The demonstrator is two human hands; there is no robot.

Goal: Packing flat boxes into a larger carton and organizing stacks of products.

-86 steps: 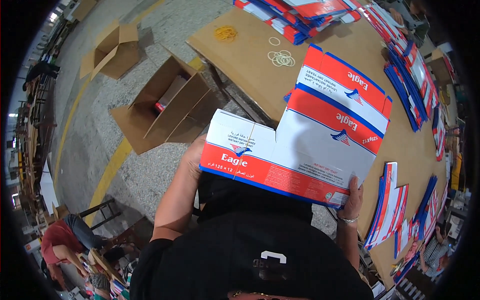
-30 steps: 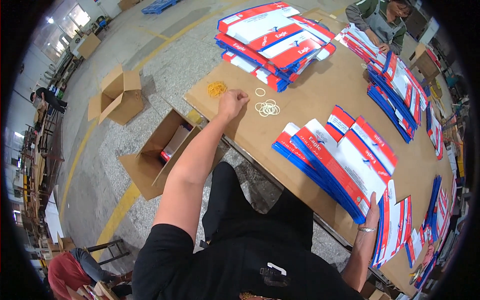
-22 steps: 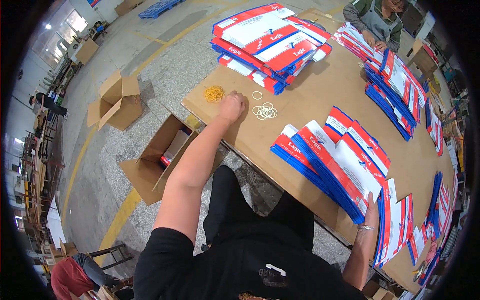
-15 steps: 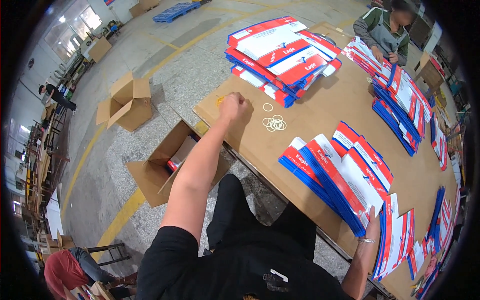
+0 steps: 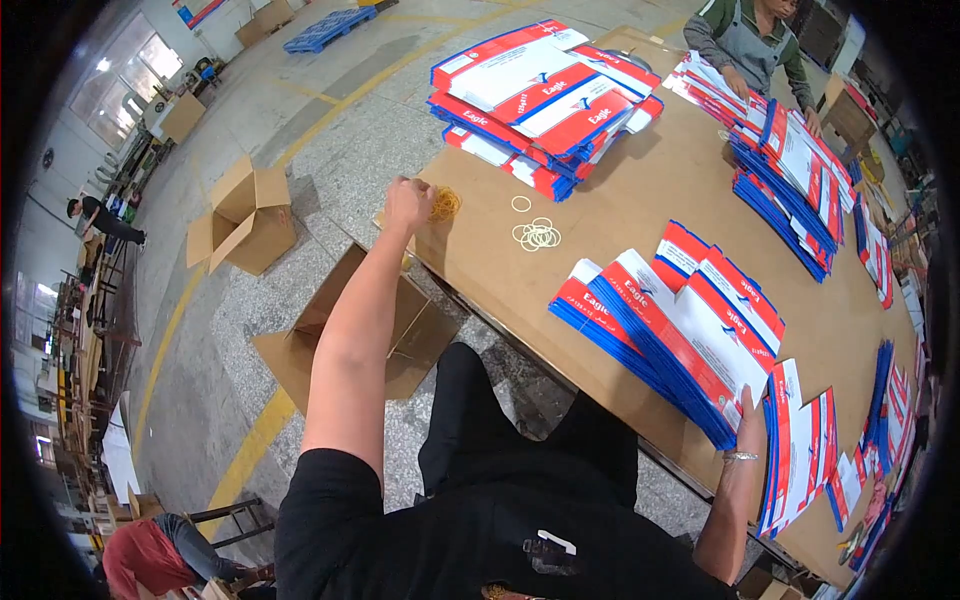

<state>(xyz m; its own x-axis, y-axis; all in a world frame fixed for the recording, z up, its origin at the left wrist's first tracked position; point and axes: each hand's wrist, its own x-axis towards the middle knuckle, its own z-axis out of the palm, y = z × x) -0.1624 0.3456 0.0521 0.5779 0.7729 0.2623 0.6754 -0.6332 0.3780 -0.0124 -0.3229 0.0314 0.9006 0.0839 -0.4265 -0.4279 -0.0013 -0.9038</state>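
Note:
My left hand [image 5: 408, 204] is at the table's left corner, fingers curled together, right beside a small heap of yellow rubber bands [image 5: 446, 205]. Anything inside those fingers is hidden. My right hand [image 5: 750, 425] grips the near end of a stack of flat printed cartons [image 5: 690, 345], red, white and blue. The stack lies fanned on the table, its far end overlapping other flat cartons. Between my hands, a pile of pale rubber bands [image 5: 537, 235] rests on the tabletop, with a single pale band [image 5: 521, 204] just beyond it.
A tall pile of flat cartons [image 5: 540, 95] stands on the brown table [image 5: 620, 215] at the far side. More carton stacks [image 5: 790, 185] lie to the right, where another person [image 5: 752, 50] works. Open cardboard boxes [image 5: 245, 220] stand on the floor at left, one against the table edge.
My left hand has moved left across the table corner, uncovering the yellow bands. My right hand stays on the carton stack. The other person's hands have moved apart.

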